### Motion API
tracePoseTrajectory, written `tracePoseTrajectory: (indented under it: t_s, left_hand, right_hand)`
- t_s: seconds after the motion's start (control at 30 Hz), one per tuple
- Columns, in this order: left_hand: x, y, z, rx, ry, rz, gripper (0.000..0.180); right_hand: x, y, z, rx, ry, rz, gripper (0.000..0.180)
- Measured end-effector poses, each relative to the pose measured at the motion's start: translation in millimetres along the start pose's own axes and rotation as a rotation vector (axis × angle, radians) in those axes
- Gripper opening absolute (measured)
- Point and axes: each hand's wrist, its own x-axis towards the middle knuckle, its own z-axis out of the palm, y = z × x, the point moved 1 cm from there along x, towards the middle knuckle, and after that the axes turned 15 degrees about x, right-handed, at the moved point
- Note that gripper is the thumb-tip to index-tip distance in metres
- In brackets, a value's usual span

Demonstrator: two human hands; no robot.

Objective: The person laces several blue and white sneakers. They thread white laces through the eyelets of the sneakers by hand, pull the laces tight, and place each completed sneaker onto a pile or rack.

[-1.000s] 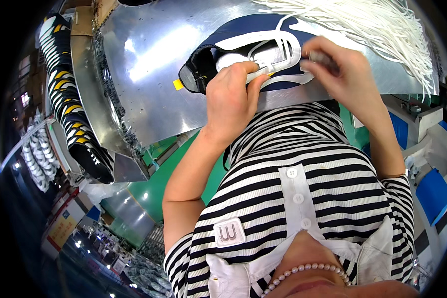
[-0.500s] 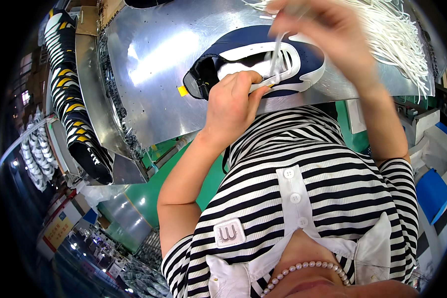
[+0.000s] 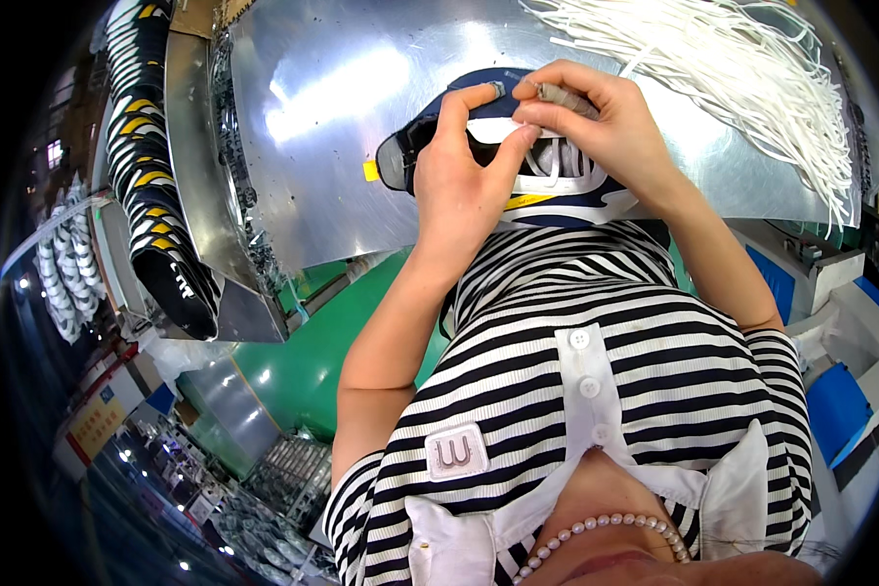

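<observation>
On steel table [image 3: 322, 146], both hands [image 3: 464, 186] lace shoe [image 3: 557, 186].

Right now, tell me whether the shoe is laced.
Partly laced: white lace crosses the shoe front, both hands pinching it.

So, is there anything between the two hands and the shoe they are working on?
Nothing visible. The left hand and right hand already rest on the navy shoe, fingers at its white lace, on the metal table.

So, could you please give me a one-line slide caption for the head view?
Both hands, left hand and right hand, lace a navy shoe on a metal table beside white laces.
</observation>
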Motion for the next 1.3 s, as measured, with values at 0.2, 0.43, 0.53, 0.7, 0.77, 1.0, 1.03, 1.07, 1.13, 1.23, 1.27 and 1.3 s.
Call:
tracePoseTrajectory:
  t_s: [0.2, 0.43, 0.53, 0.7, 0.77, 1.0, 1.03, 1.07, 1.13, 1.23, 1.27, 1.3]
  left_hand:
    - [0, -5, 6, -0.073, 0.031, 0.012, 0.042]
    - [-1, -2, 8, -0.100, 0.050, -0.021, 0.043]
    - [-3, -5, 12, -0.056, 0.094, 0.073, 0.042]
    - [-2, -2, 16, 0.004, 0.094, 0.175, 0.041]
    - [3, -11, 16, 0.011, 0.092, 0.129, 0.042]
    - [18, 3, 11, -0.306, 0.056, -0.061, 0.038]
    - [19, 0, 11, -0.285, 0.010, -0.086, 0.038]
    - [21, 2, 8, -0.397, -0.045, -0.110, 0.039]
    - [25, 7, -4, -0.611, -0.165, -0.166, 0.041]
    - [17, 5, -19, -0.437, -0.235, -0.102, 0.048]
    - [9, 9, -23, -0.372, -0.232, -0.059, 0.049]
    - [-1, 16, -30, -0.217, -0.245, -0.045, 0.051]
  right_hand:
    - [-24, -15, -9, -0.262, 0.033, -0.147, 0.020]
    - [-35, -17, -11, -0.537, -0.043, -0.123, 0.013]
    - [-28, -13, -2, -0.677, -0.019, -0.222, 0.015]
    - [-10, 1, 18, -0.966, -0.025, -0.353, 0.024]
    - [-10, -6, 12, -0.943, -0.053, -0.235, 0.024]
    - [-28, -55, -42, -0.836, 0.007, -0.073, 0.022]
    - [-24, -41, -44, -0.834, 0.023, -0.182, 0.023]
    - [-20, -25, -46, -0.821, 0.037, -0.300, 0.024]
    - [-14, 4, -53, -0.932, -0.026, -0.305, 0.024]
    - [-13, 4, -45, -0.948, -0.029, -0.260, 0.017]
    - [-12, 6, -46, -0.922, -0.030, -0.277, 0.015]
    - [-10, 7, -50, -0.906, -0.026, -0.293, 0.014]
